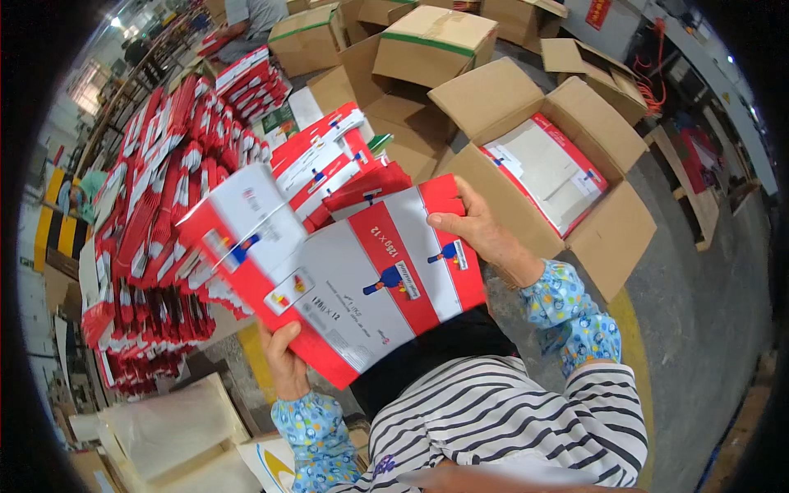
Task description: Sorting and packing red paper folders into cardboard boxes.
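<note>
I hold a flat, unfolded red and white carton (pixel 362 271) in front of my chest, tilted down to the left. My left hand (pixel 283 357) grips its lower edge from beneath. My right hand (pixel 477 230) pinches its upper right edge, thumb on the printed face. Behind the carton lies a heap of more flat red and white cartons (pixel 329 160).
A tall stack of folded red and white cartons (pixel 156 238) fills the left. An open brown cardboard box (pixel 612 230) on the right holds flat cartons. More brown boxes (pixel 427 45) stand behind. Another person (pixel 251 20) sits at the top left. Grey floor lies to the right.
</note>
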A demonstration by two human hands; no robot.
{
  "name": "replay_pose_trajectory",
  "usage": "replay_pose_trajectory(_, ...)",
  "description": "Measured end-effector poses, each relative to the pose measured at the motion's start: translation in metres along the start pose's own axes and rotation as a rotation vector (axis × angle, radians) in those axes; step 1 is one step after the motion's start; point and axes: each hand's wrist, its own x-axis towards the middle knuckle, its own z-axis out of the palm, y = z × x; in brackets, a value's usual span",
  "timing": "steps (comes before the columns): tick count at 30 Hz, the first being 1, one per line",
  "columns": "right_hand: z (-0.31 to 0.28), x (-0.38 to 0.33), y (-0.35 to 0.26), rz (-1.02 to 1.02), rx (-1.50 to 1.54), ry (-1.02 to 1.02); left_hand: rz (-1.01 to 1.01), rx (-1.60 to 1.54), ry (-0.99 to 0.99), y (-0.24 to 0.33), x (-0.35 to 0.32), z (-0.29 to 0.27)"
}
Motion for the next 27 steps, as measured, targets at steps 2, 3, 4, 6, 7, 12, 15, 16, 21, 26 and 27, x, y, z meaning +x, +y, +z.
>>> replay_pose_trajectory(2,0.005,0.007,-0.02,-0.096,-0.11,-0.067,0.159,0.022,-0.063,0.016,0.005,-0.003)
replay_pose_trajectory(3,-0.02,-0.048,-0.033,0.015,-0.134,-0.091,0.074,-0.009,0.008,-0.013,-0.064,-0.004)
replay_pose_trajectory(4,-0.027,-0.049,-0.046,-0.086,-0.144,-0.114,0.161,0.14,-0.15,-0.026,-0.061,-0.029)
replay_pose_trajectory(6,-0.019,-0.035,-0.029,-0.212,-0.128,-0.126,0.273,0.323,-0.33,-0.044,-0.027,-0.077)
replay_pose_trajectory(7,-0.024,-0.034,-0.006,-0.224,-0.124,-0.135,0.25,0.576,-0.328,-0.062,-0.024,-0.084)
replay_pose_trajectory(12,-0.043,-0.047,0.033,-0.147,0.035,-0.175,0.324,0.831,-0.249,-0.119,-0.035,-0.101)
replay_pose_trajectory(15,-0.053,-0.038,0.071,-0.13,0.14,-0.172,0.431,0.824,-0.232,-0.146,-0.035,-0.106)
replay_pose_trajectory(16,-0.044,-0.045,0.08,-0.148,-0.045,-0.147,0.467,0.819,-0.223,-0.151,-0.035,-0.108)
replay_pose_trajectory(21,-0.031,-0.038,0.081,-0.08,0.044,-0.004,0.441,0.599,-0.129,-0.15,-0.03,-0.077)
replay_pose_trajectory(26,-0.005,-0.011,0.054,-0.023,0.023,0.045,0.206,0.175,0.069,-0.077,-0.041,-0.027)
replay_pose_trajectory(27,-0.004,0.0,0.056,0.055,-0.067,0.012,0.261,0.036,0.106,-0.048,-0.049,-0.008)
